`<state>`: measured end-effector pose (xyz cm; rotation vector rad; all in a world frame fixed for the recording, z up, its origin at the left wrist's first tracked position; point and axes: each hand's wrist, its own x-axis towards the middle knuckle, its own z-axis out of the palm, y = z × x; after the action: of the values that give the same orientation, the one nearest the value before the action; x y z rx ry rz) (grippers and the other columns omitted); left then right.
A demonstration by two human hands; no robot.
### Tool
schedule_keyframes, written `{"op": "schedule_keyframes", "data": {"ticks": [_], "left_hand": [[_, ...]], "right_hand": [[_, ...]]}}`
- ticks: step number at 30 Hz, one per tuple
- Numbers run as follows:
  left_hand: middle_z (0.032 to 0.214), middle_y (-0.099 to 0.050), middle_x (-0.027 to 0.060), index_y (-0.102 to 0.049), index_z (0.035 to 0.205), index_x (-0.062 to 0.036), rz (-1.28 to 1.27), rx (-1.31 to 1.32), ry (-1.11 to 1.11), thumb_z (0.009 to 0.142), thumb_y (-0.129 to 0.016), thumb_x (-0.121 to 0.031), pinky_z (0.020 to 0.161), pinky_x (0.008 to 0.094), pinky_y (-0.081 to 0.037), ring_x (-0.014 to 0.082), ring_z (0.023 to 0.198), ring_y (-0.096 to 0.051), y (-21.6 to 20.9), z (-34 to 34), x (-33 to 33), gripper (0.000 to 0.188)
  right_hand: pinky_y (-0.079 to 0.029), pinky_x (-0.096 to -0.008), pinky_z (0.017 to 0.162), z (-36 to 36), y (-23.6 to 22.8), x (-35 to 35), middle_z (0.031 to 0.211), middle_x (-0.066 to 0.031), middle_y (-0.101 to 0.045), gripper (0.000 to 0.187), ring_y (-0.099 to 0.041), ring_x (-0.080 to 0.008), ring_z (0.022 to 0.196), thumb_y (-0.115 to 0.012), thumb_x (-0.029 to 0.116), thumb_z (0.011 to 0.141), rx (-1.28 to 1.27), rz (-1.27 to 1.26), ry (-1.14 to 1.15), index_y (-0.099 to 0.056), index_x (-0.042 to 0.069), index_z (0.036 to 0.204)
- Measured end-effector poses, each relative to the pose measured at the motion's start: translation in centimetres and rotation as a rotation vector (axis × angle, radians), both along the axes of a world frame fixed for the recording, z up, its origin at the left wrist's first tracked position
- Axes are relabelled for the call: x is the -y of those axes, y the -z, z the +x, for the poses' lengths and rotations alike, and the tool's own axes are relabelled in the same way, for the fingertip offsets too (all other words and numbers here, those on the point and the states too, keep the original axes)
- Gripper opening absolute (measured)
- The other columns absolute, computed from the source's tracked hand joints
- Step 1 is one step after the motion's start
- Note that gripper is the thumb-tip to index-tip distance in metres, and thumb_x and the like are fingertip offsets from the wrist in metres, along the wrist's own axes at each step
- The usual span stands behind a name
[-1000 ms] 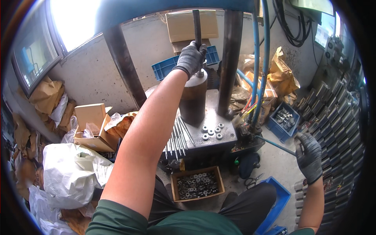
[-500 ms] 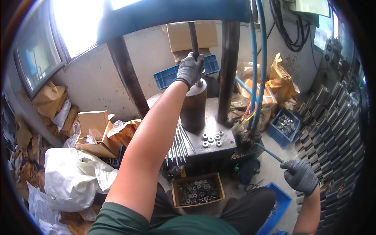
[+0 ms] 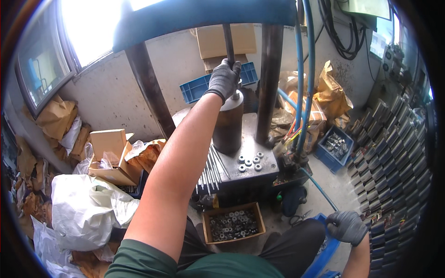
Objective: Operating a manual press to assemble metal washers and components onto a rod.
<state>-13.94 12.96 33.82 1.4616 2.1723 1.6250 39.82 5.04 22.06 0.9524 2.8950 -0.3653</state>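
Dark cylinder die (image 3: 228,125) stands upright on press table (image 3: 259,173), left hand (image 3: 224,78) curled over its top rod. Five washers (image 3: 249,161) lie just right of die. Right hand (image 3: 346,227) clenched on blue crate (image 3: 324,250) rim, well apart. Washer box (image 3: 233,223) below table still full; most remains.

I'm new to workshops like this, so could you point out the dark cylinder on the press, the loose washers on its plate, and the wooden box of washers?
dark cylinder (image 3: 228,132), head view, middle of its side.
loose washers (image 3: 249,161), head view, middle of the cluster.
wooden box (image 3: 261,222), head view, right wall.
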Motion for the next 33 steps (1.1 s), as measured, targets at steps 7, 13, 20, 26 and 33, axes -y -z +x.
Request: {"op": "schedule_keyframes", "data": {"ticks": [7, 13, 20, 26, 33], "left_hand": [[0.085, -0.071, 0.0120, -0.059, 0.120, -0.0006, -0.029, 0.001, -0.002, 0.108, -0.053, -0.039, 0.070, 0.0355, -0.062, 0.0201, 0.078, -0.073, 0.4, -0.6, -0.6, 0.040], [0.081, -0.069, 0.0106, -0.060, 0.119, -0.0009, -0.020, 0.000, -0.008, 0.108, -0.054, -0.038, 0.068, 0.0354, -0.062, 0.0195, 0.075, -0.072, 0.9, -1.4, -1.5, 0.039], [0.084, -0.072, 0.0116, -0.060, 0.119, -0.0015, 0.006, -0.090, -0.049, 0.108, -0.054, -0.038, 0.070, 0.0356, -0.061, 0.0200, 0.075, -0.073, 1.3, -1.9, -1.9, 0.039], [0.085, -0.073, 0.0125, -0.060, 0.120, -0.0009, -0.004, -0.121, -0.082, 0.108, -0.054, -0.038, 0.072, 0.0365, -0.060, 0.0208, 0.078, -0.074, 1.3, -1.8, -1.9, 0.040], [0.086, -0.073, 0.0122, -0.060, 0.121, -0.0007, -0.011, -0.129, -0.078, 0.108, -0.053, -0.039, 0.073, 0.0362, -0.060, 0.0210, 0.079, -0.074, 1.3, -1.6, -1.6, 0.041]], "right_hand": [[-0.058, -0.0453, 0.075, -1.1, -1.8, -0.2, 0.091, -0.0177, -0.073, 0.024, -0.072, -0.0367, 0.081, -0.071, 0.019, 0.079, -0.232, 0.006, 0.163, -0.076, 0.007, 0.099], [-0.058, -0.0443, 0.077, -0.6, -1.6, -0.3, 0.094, -0.0192, -0.074, 0.023, -0.072, -0.0382, 0.084, -0.070, 0.013, 0.079, 0.061, -0.031, -0.021, -0.076, 0.005, 0.100], [-0.058, -0.0452, 0.076, -0.5, -1.1, -0.4, 0.089, -0.0151, -0.074, 0.023, -0.072, -0.0361, 0.083, -0.070, 0.023, 0.082, -0.111, 0.008, 0.052, -0.077, 0.009, 0.099], [-0.058, -0.0449, 0.077, -0.7, -1.3, -0.2, 0.090, -0.0150, -0.074, 0.021, -0.072, -0.0358, 0.083, -0.070, 0.021, 0.083, -0.090, -0.027, 0.094, -0.078, 0.009, 0.098], [-0.059, -0.0440, 0.075, -0.6, -1.1, -0.3, 0.089, -0.0170, -0.074, 0.019, -0.072, -0.0371, 0.080, -0.070, 0.016, 0.083, -0.141, -0.032, 0.073, -0.077, 0.006, 0.098]]}}
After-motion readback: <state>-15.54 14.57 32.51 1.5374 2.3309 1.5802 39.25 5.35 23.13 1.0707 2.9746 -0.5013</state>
